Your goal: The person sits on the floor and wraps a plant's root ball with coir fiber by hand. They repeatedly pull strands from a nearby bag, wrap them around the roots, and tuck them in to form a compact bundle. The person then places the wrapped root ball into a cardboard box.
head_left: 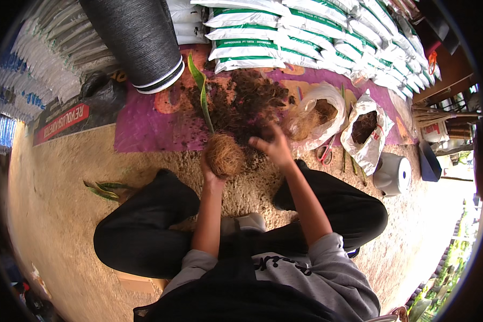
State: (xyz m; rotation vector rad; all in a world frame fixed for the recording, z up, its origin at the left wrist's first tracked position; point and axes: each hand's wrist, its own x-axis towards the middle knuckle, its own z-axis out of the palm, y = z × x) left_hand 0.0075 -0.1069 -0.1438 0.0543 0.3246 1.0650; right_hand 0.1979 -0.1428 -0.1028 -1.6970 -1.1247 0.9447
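Observation:
My left hand grips a ball of brown coir fibre, from which a long green, yellow-edged leaf rises. To its right, my right hand is open, fingers apart, beside a spread of dark, crumbly soil on a purple printed sheet. An open white bag with loose fibre at its mouth lies further right, next to an open plastic bag of dark material. Red-handled scissors lie below the bags.
Stacked white-and-green sacks line the back, near a large black roll. At right are thin stalks, a grey-white round container, a dark dustpan and a broom. Cut leaves lie by my bent left knee.

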